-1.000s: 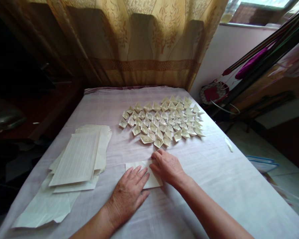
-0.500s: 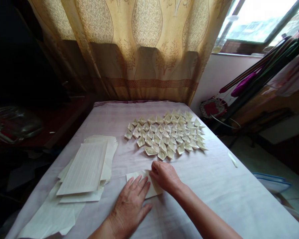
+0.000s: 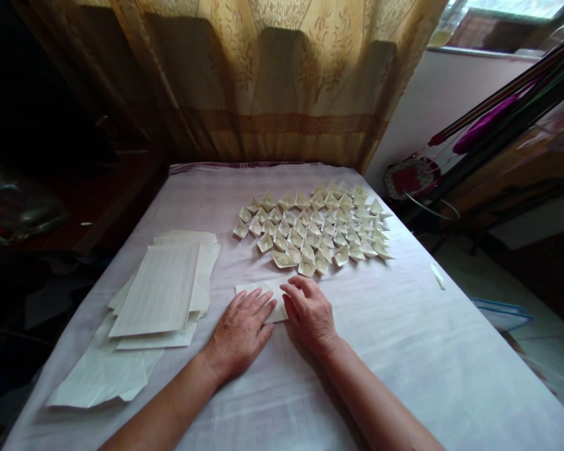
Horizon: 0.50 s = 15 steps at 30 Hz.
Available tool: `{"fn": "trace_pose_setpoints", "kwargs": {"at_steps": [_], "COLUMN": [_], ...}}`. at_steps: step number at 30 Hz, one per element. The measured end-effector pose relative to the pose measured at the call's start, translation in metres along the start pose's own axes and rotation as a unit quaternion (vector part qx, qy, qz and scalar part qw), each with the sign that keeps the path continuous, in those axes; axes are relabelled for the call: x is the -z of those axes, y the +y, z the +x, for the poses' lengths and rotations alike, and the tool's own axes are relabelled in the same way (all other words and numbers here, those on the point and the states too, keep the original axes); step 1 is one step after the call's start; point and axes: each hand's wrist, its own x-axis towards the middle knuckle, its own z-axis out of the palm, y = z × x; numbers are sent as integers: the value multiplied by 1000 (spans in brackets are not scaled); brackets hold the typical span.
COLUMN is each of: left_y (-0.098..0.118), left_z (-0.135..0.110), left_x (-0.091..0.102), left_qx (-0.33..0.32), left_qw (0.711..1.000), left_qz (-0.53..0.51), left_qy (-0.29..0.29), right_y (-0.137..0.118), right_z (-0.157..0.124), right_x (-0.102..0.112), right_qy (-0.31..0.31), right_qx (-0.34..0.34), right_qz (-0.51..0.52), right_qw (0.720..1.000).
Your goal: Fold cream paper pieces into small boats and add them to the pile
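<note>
A small sheet of folded paper [image 3: 275, 290] lies on the cloth in front of me, partly hidden by both hands. My left hand [image 3: 242, 331] rests flat over its left part, fingers stretched out and slightly spread. At the paper's right edge is my right hand [image 3: 310, 310], its fingers bent and somewhat apart, fingertips at the paper; I see nothing gripped in them. Just beyond the hands stand rows of folded paper boats [image 3: 306, 252], set close together.
To the left lies a loose stack of lined paper sheets [image 3: 156, 291]. A small white strip [image 3: 437, 275] is near the right edge of the cloth-covered table [image 3: 395, 351]. A patterned curtain [image 3: 282, 81] hangs behind; a bag [image 3: 411, 178] is beyond the table's right side.
My right hand has loosened from a closed fist at the paper's upper right to bent, parted fingers. The paper looks smaller and flatter. The camera has tilted down.
</note>
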Motion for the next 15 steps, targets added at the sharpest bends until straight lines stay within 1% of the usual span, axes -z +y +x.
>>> {"fn": "trace_pose_setpoints", "kwargs": {"at_steps": [1, 3, 5, 8, 11, 15], "left_y": [0, -1, -3, -5, -6, -5], "left_z": [1, 3, 4, 5, 5, 3], "left_x": [0, 0, 1, 2, 2, 0], "left_qx": [5, 15, 20, 18, 16, 17], "left_qw": [1000, 1000, 999, 999, 998, 999], "left_qz": [-5, -17, -31, -47, -54, -48], "left_qy": [-3, -9, -12, -11, -8, 1], "right_y": [-1, -2, -2, 1, -1, -13], "right_z": [-5, -11, -13, -13, -12, -12], "right_x": [2, 4, 5, 6, 7, 6], "right_qy": [-4, -40, -74, -93, -102, -105], "right_qx": [16, 35, 32, 13, 6, -33], "right_qz": [20, 59, 88, 109, 108, 55], "right_qw": [1000, 997, 993, 990, 989, 992]}}
